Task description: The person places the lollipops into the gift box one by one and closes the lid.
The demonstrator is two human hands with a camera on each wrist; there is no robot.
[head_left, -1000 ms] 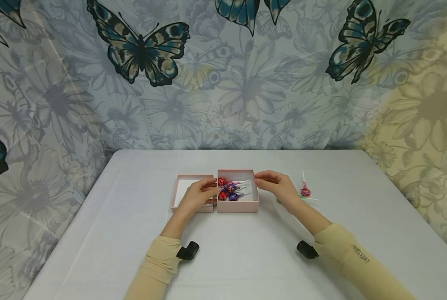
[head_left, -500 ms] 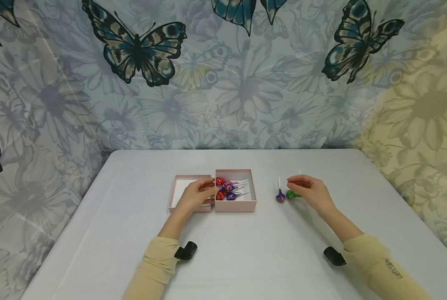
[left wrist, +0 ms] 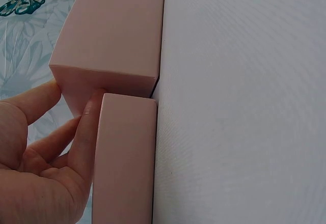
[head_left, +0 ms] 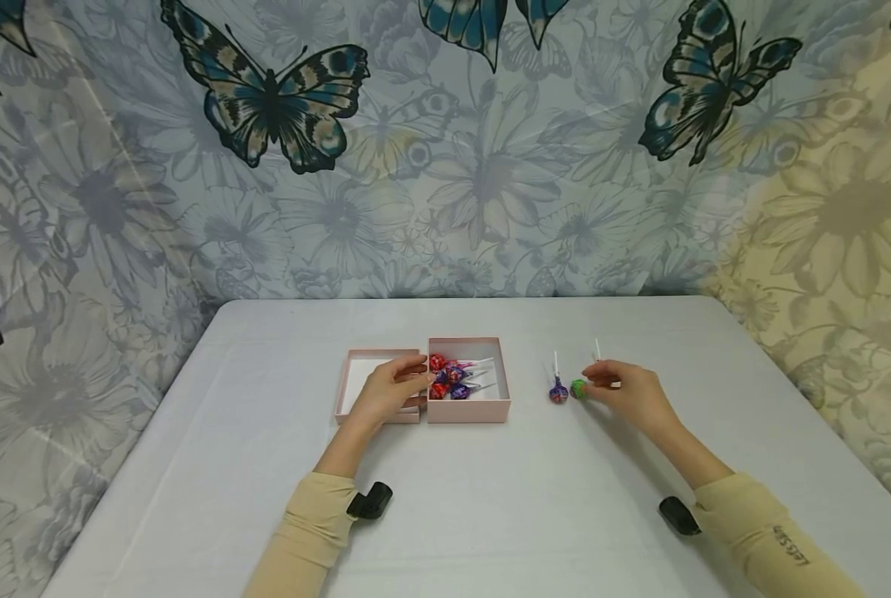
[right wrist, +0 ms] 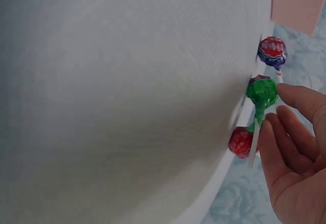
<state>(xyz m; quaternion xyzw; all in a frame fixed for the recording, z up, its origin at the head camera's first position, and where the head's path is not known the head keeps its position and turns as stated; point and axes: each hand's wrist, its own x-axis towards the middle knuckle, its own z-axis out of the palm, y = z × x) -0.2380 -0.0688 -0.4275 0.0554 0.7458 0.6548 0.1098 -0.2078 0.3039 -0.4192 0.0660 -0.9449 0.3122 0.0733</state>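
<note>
My left hand (head_left: 394, 389) touches the left wall of a pink box (head_left: 469, 412) with its fingertips. In the left wrist view, one finger reaches down between the box (left wrist: 109, 30) and a lower pink lid (left wrist: 125, 158). Several lollipops (head_left: 452, 375) with red or purple wrappers lie inside the box, sticks pointing right. To the right, my right hand (head_left: 628, 394) is at a green-wrapped lollipop (head_left: 579, 389). The right wrist view shows thumb and fingers spread beside this lollipop (right wrist: 263, 92), the thumb tip against or very near its head; I see no firm pinch.
A purple-and-red lollipop (head_left: 558, 390) lies just left of the green one. Another red lollipop (right wrist: 241, 141) shows beyond it in the right wrist view. The shallow lid (head_left: 346, 390) adjoins the box. Behind the white table (head_left: 445, 507) hangs a butterfly-patterned cloth (head_left: 482, 208).
My right hand has left the box's right edge and moved right to the loose lollipops, shifting slightly beside the green one. My left hand stays at the box.
</note>
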